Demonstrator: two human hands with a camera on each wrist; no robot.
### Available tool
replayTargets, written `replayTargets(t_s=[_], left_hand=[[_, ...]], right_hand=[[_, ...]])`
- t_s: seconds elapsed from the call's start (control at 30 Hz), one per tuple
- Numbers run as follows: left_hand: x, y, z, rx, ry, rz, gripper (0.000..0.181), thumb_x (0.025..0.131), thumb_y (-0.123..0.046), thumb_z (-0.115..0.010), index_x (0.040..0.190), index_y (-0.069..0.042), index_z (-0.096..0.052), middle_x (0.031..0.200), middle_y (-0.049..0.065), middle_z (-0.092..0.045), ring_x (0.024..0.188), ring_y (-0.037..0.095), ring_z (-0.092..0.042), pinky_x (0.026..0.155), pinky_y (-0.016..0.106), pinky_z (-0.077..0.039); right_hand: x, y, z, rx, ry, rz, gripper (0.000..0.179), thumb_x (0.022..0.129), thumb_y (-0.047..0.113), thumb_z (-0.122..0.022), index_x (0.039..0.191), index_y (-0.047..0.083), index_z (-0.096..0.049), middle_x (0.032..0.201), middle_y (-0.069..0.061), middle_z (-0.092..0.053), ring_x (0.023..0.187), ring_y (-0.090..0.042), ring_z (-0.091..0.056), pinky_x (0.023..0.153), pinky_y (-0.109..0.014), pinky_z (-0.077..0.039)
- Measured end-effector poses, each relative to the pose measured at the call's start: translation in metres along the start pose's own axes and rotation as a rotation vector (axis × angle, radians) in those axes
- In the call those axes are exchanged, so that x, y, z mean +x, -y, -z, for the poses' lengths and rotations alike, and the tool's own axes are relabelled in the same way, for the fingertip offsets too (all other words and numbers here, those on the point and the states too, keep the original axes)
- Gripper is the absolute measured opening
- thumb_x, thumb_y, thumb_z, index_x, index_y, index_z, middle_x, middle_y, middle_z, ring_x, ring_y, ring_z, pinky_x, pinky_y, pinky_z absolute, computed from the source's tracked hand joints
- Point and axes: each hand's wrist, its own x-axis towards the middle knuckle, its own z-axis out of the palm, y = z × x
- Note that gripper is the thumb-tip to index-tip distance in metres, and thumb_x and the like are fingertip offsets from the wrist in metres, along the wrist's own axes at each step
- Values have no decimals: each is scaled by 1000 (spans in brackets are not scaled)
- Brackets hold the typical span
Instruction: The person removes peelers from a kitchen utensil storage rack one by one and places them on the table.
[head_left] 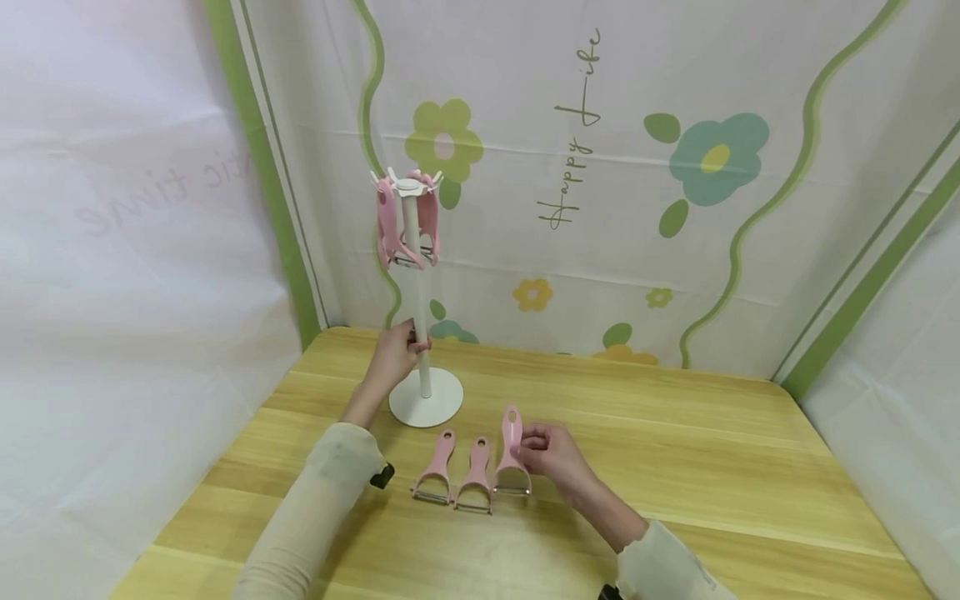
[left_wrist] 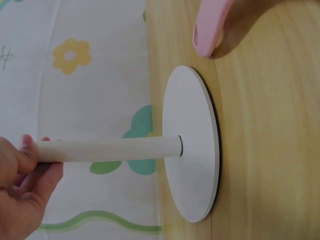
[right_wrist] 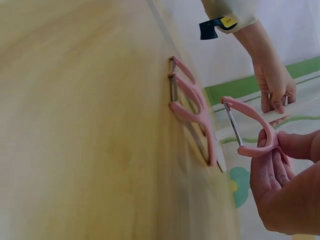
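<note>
My left hand (head_left: 395,354) grips the white pole of a stand (head_left: 422,312) low down, above its round base; the left wrist view shows the thumb and fingers of that hand (left_wrist: 25,185) around the pole. In my right hand (head_left: 553,454) is a pink peeler (head_left: 512,437), pinched by the handle. The right wrist view shows this peeler (right_wrist: 257,117) raised off the table, its blade end pointing away from the fingers. Just left of it, two more pink peelers (head_left: 480,462) lie side by side on the table, handles toward the back. Pink peelers (head_left: 386,221) hang from the hooks atop the stand.
The stand's round white base (head_left: 442,408) rests flat on the wooden table (head_left: 712,467), toward the back left. Behind the table hangs a white curtain (head_left: 525,100) with flowers and lettering. White sheets (head_left: 112,333) enclose the sides.
</note>
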Motion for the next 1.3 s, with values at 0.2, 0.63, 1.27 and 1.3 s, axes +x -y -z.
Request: replayTargets(t_s=[0.2, 0.63, 1.27, 1.3], left_hand=[[0, 0, -1, 3, 4, -1, 8, 93, -3, -68, 99, 1, -65, 95, 18, -74, 97, 35, -74, 87, 46, -60], [-1, 1, -2, 2, 5, 2, 7, 93, -2, -67, 99, 1, -65, 96, 19, -74, 97, 35, -74, 86, 47, -60], [1, 2, 0, -1, 11, 21, 9, 94, -2, -66, 102, 1, -65, 97, 19, -74, 97, 35, -73, 86, 47, -60], [1, 2, -1, -2, 11, 21, 9, 94, -2, -66, 102, 2, -65, 97, 19, -74, 97, 35, -73, 86, 47, -60]], right_hand=[[-5, -12, 2, -17, -9, -27, 34, 91, -4, -64, 121, -16, -53, 95, -9, -72, 81, -12, -69, 84, -37, -61], [-8, -27, 5, -61, -23, -100, 37, 90, -6, -62, 123, -18, -51, 96, -14, -71, 81, -13, -68, 75, -24, -60], [-3, -36, 2, -118, -66, -144, 20, 89, -9, -63, 106, -16, -57, 80, -8, -70, 73, -11, -67, 65, -27, -60], [-4, -36, 1, -125, -69, -144, 19, 89, -8, -63, 105, -15, -58, 79, -8, -70, 72, -12, -66, 64, -27, -61]])
